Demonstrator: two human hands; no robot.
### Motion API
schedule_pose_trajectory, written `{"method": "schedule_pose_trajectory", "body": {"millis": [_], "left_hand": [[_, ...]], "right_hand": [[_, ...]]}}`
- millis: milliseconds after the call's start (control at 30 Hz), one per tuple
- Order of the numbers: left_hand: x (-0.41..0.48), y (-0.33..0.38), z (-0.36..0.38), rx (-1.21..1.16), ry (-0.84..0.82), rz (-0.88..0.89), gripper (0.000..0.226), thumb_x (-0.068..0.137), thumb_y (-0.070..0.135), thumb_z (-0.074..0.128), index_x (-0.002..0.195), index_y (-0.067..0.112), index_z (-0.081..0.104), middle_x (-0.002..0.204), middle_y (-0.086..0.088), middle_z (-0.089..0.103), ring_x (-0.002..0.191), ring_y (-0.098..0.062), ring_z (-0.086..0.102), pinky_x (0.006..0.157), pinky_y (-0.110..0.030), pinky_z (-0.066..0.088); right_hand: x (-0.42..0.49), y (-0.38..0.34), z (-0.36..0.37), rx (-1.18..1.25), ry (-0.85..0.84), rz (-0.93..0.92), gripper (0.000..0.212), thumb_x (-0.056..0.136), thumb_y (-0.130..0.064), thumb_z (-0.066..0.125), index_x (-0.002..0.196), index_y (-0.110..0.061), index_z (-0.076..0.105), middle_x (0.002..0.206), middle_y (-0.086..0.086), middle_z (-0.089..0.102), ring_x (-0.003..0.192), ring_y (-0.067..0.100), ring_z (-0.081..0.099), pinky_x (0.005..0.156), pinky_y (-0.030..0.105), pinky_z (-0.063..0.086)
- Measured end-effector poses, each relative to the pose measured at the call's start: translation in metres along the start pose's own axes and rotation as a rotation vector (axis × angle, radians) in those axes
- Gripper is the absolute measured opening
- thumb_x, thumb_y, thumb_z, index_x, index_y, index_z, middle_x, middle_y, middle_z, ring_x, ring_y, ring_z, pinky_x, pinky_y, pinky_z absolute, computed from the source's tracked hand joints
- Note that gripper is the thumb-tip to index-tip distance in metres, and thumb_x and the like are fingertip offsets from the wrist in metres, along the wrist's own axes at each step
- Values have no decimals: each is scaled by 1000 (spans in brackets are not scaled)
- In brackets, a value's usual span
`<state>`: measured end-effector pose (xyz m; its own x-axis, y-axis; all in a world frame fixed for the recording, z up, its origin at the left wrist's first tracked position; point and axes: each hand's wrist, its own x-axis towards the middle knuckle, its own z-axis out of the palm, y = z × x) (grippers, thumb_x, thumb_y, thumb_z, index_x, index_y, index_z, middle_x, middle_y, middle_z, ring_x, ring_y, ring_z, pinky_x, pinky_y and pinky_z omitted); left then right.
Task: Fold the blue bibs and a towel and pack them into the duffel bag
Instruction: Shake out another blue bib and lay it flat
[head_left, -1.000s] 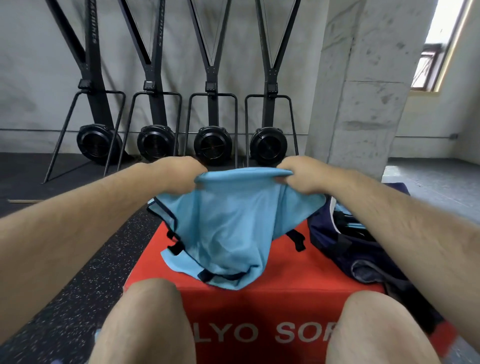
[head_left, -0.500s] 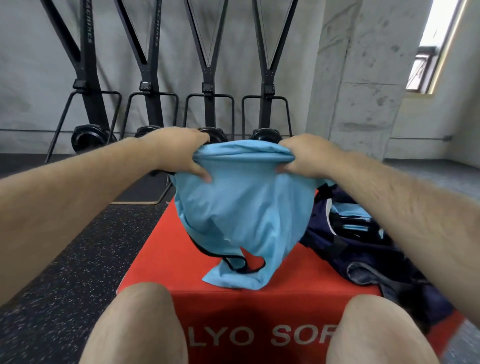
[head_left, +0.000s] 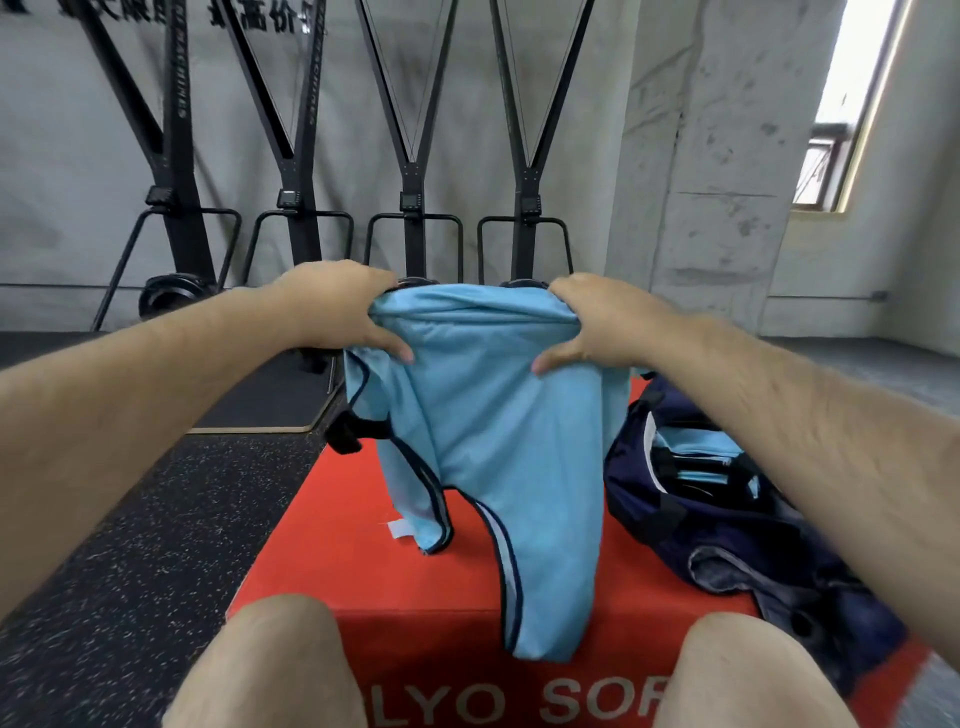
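Note:
A light blue bib (head_left: 498, 447) with dark trim hangs in the air above the red plyo box (head_left: 332, 540). My left hand (head_left: 337, 306) grips its top left corner and my right hand (head_left: 592, 322) grips its top right corner. The bib's lower straps dangle down to the box's front edge. A navy duffel bag (head_left: 727, 530) lies open on the right of the box, with folded blue fabric (head_left: 696, 457) visible inside it. No towel is in sight.
My bare knees (head_left: 270, 670) frame the box's near edge. Black speckled rubber floor (head_left: 130, 519) lies to the left. Several black ski-trainer machines (head_left: 410, 208) stand against the far wall, and a concrete pillar (head_left: 722, 156) rises behind the bag.
Both hands have lifted the bib higher off the box and let it hang longer; it was bunched on the box before. The view has tilted down slightly.

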<state>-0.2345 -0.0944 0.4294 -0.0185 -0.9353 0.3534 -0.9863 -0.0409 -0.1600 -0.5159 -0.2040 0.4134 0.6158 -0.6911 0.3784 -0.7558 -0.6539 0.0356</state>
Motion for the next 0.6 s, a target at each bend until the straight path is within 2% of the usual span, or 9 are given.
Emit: {"method": "schedule_pose_trajectory", "body": {"millis": [67, 133, 200, 267, 367, 433, 500, 567, 600], "left_hand": [[4, -5, 0, 71, -16, 14, 33, 85, 37, 73, 82, 26, 42, 89, 2, 60, 77, -19, 52, 64, -32, 39], [6, -10, 1, 8, -32, 21, 26, 85, 7, 62, 83, 24, 42, 97, -4, 59, 84, -23, 52, 69, -32, 41], [3, -15, 1, -21, -36, 48, 30, 82, -2, 59, 87, 22, 42, 98, -2, 50, 94, -24, 50, 78, -35, 41], [0, -16, 1, -39, -54, 36, 33, 83, -4, 57, 94, 23, 42, 99, 0, 47, 93, -23, 50, 76, -35, 42], [-7, -13, -1, -133, -64, -43, 41, 85, -8, 49, 100, 28, 40, 87, -2, 54, 74, -20, 55, 55, -33, 44], [-9, -13, -3, -147, -46, -54, 43, 84, -9, 47, 106, 27, 39, 82, -2, 52, 70, -21, 54, 52, -32, 40], [-8, -17, -4, -157, -30, -46, 36, 84, -8, 46, 108, 19, 41, 81, -4, 52, 69, -22, 53, 52, -32, 38], [-9, -19, -6, -192, -19, -20, 20, 89, -1, 49, 101, 15, 45, 81, -6, 54, 68, -22, 53, 51, -31, 36], [-11, -19, -9, -209, -17, 5, 10, 93, 9, 53, 97, 16, 47, 82, -5, 56, 70, -23, 55, 52, -29, 36]], "right_hand": [[3, 1, -2, -134, 10, -25, 36, 83, -46, 75, 93, -26, 46, 100, -4, 47, 91, 24, 57, 74, 39, 47], [4, 1, -5, -146, 34, -27, 19, 89, -21, 65, 89, -26, 46, 100, -2, 47, 91, 27, 57, 71, 38, 46], [1, -1, -8, -121, 36, -3, 22, 85, -4, 53, 88, -25, 47, 95, -1, 50, 86, 27, 55, 63, 35, 41], [-3, -2, -11, -79, 25, 53, 30, 82, 3, 45, 91, -25, 47, 90, 0, 53, 79, 24, 53, 55, 34, 35], [-7, -5, -13, 53, 26, 117, 37, 81, 6, 40, 99, -25, 49, 90, 2, 54, 77, 25, 54, 57, 37, 44], [-9, -6, -14, 124, 29, 136, 37, 81, 6, 37, 102, -21, 50, 91, 4, 56, 79, 27, 58, 61, 41, 49], [-12, -7, -16, 187, 7, 133, 30, 84, 1, 37, 101, -20, 51, 91, 3, 58, 83, 28, 60, 63, 41, 49], [-17, -7, -19, 246, -1, 119, 4, 94, -20, 50, 95, -23, 52, 88, -2, 60, 82, 24, 62, 59, 37, 45], [-20, -6, -22, 260, -2, 102, 16, 93, -39, 61, 91, -26, 53, 85, -5, 61, 78, 19, 62, 57, 34, 43]]}}
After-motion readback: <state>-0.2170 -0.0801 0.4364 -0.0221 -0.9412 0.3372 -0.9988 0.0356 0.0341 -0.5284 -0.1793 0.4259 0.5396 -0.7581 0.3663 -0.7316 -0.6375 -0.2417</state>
